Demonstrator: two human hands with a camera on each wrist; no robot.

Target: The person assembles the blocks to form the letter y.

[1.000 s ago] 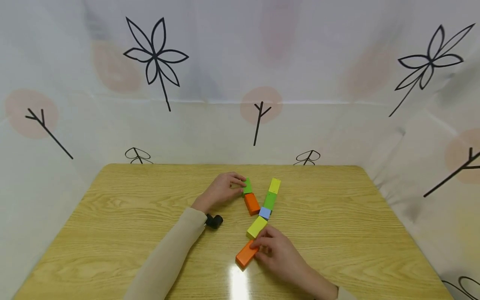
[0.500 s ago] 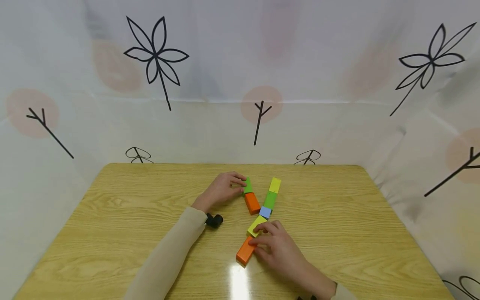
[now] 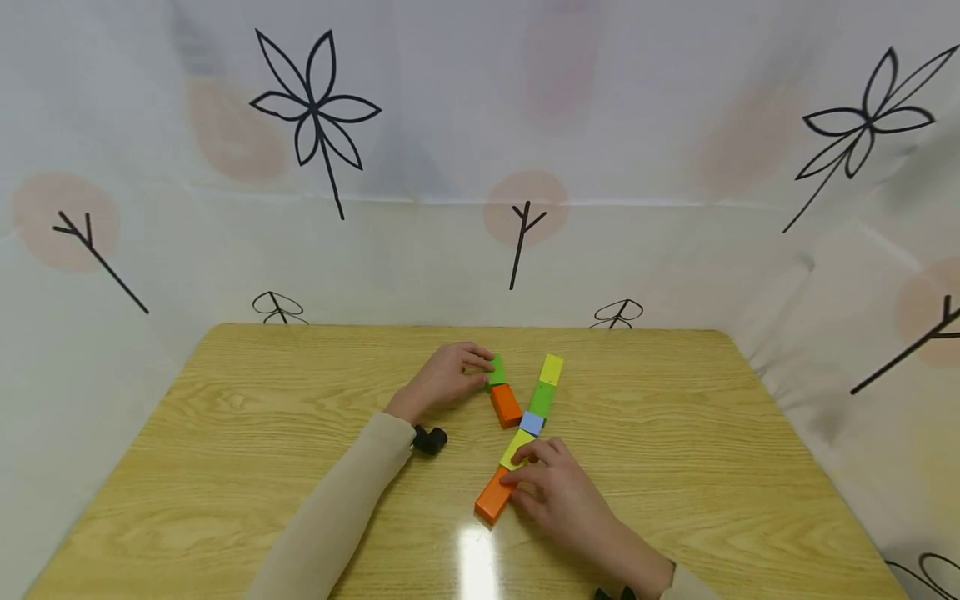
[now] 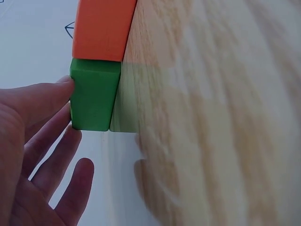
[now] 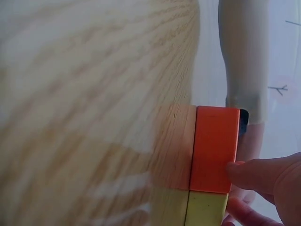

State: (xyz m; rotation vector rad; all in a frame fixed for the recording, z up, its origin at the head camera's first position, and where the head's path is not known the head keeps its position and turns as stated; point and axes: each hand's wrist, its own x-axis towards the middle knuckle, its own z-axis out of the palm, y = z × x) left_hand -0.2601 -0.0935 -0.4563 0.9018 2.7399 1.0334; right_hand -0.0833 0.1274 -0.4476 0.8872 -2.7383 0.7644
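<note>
At the far middle of the table, my left hand [image 3: 444,372] rests its thumb and fingertips on a green block [image 4: 94,101], its little finger held away. An orange-red block [image 3: 506,405] adjoins the near end of that block. Nearer the front, my right hand [image 3: 562,492] pinches an orange block [image 3: 493,498] with thumb and index finger. Another finger touches the yellow block [image 3: 517,448] beyond it. In the right wrist view, the orange block's end meets the yellow one, and the thumb lies on the orange side. Part of the yellow block is hidden by fingers.
Beyond the near yellow block, a blue block [image 3: 532,423], a second green block [image 3: 542,399] and a far yellow block [image 3: 551,368] continue the slanted row. The wooden table [image 3: 675,450] backs onto a patterned cloth [image 3: 420,258]. A black wrist device [image 3: 431,441] sits by the left cuff.
My right hand has slid the orange block away from me, closing its gap with the yellow block. The yellow block has shifted slightly toward the blue one. My left hand has stayed put.
</note>
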